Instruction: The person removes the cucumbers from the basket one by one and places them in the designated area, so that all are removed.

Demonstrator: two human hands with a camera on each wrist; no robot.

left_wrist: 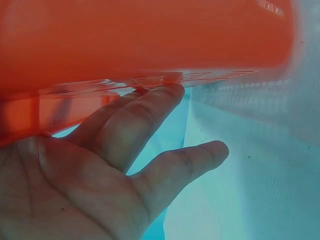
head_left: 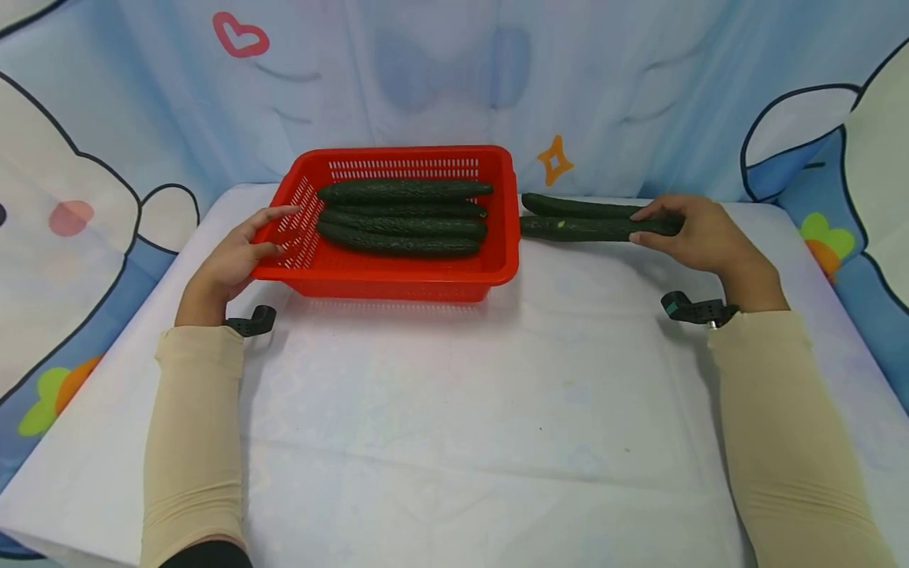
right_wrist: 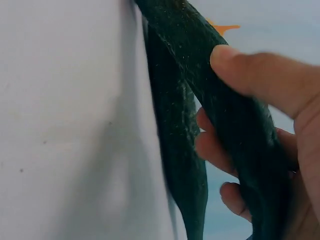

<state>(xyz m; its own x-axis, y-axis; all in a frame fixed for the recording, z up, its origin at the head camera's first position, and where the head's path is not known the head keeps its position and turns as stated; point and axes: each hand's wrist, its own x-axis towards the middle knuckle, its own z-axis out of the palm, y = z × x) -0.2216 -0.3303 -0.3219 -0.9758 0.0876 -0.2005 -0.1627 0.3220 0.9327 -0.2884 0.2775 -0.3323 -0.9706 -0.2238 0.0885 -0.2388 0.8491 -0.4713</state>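
Observation:
A red plastic basket (head_left: 387,285) with slotted walls stands at the table's back, holding several dark green cucumbers (head_left: 405,226) laid side by side. My left hand (head_left: 237,256) grips the basket's left end; in the left wrist view some of its fingers (left_wrist: 137,117) reach beneath the red rim. With my right hand (head_left: 699,233) I hold a cucumber (head_left: 568,229) near its right end, thumb on one side and fingers on the other. Its left end appears against the basket's right side. Just behind it lies another cucumber (head_left: 568,207), also visible in the right wrist view.
A white cloth (head_left: 461,410) covers the table, with faint creases and small specks. Behind and beside it hangs a blue printed curtain (head_left: 440,71) with cartoon figures. Each wrist wears a black camera strap (head_left: 699,309).

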